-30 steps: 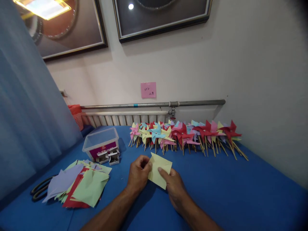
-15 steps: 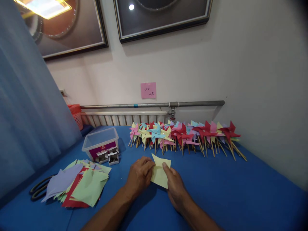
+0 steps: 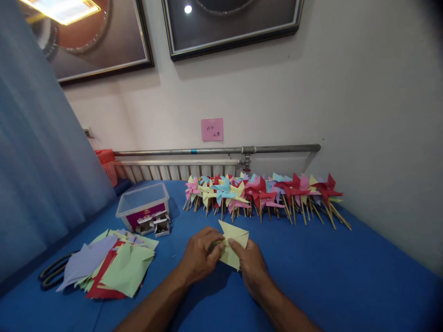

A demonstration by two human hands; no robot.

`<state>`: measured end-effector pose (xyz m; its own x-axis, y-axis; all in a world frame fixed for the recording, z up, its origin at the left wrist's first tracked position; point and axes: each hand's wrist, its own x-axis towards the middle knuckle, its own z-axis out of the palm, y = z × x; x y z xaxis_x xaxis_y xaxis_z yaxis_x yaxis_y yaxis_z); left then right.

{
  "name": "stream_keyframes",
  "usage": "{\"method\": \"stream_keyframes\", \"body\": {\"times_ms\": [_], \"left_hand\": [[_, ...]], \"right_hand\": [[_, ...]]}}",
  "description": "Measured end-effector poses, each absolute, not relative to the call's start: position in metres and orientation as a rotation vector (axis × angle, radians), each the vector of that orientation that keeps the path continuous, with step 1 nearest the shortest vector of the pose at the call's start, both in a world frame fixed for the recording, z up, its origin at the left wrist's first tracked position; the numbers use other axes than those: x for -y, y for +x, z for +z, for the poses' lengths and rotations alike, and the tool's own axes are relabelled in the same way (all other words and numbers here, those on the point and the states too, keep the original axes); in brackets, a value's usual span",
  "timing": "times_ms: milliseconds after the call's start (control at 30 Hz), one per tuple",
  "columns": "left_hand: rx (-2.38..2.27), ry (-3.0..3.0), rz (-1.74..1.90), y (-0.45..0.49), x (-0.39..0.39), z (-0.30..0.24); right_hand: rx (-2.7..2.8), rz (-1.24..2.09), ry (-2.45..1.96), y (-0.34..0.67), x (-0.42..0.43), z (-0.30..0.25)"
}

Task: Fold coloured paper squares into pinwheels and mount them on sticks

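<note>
Holds a small piece of pale yellow paper (image 3: pixel 235 234) just above a bench covered in blue cloth (image 3: pixel 311 276), with both hands closed on it. Pinches the left edge with the left hand (image 3: pixel 200 253), with thumb drawn in toward curled fingers; cannot tell how much paper lies hidden under them. Grips the right side with the right hand (image 3: pixel 252 265), with thumb laid across the upper face and the other fingers out of sight behind. Leaves in view a pointed upper-left corner and a thin slit near the upper-right one. Has beyond the hands a crowded band of red, pink, yellow, light blue and lilac paper pinwheels (image 3: pixel 258 192) on thin wooden sticks. Has at left a loose heap of lilac, red and pale green paper sheets (image 3: pixel 128 269), with black loop handles (image 3: pixel 42 286) jutting from its left side. Has behind that heap a clear plastic tub with a magenta label (image 3: pixel 143 213), with two small open white cardboard boxes (image 3: pixel 162 233) at its front, and small dark metallic pieces in the right-hand one. Faces a pink handwritten note (image 3: pixel 212 129) on the wall above a grey pipe (image 3: pixel 155 152).
</note>
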<state>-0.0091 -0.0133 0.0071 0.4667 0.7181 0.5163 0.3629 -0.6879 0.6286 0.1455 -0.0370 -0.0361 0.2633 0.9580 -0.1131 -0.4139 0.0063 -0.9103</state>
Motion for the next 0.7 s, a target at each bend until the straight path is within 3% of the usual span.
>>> {"method": "stream_keyframes", "body": {"times_ms": [300,700], "left_hand": [[-1.100,1.464,1.065,0.002,0.001,-0.010],[-1.125,1.359,1.048,0.000,-0.006,-0.010]], "right_hand": [[0.743,1.211,-1.014,0.143,0.037,-0.040],[0.795,1.310,-0.969,0.141,0.040,-0.036]]}}
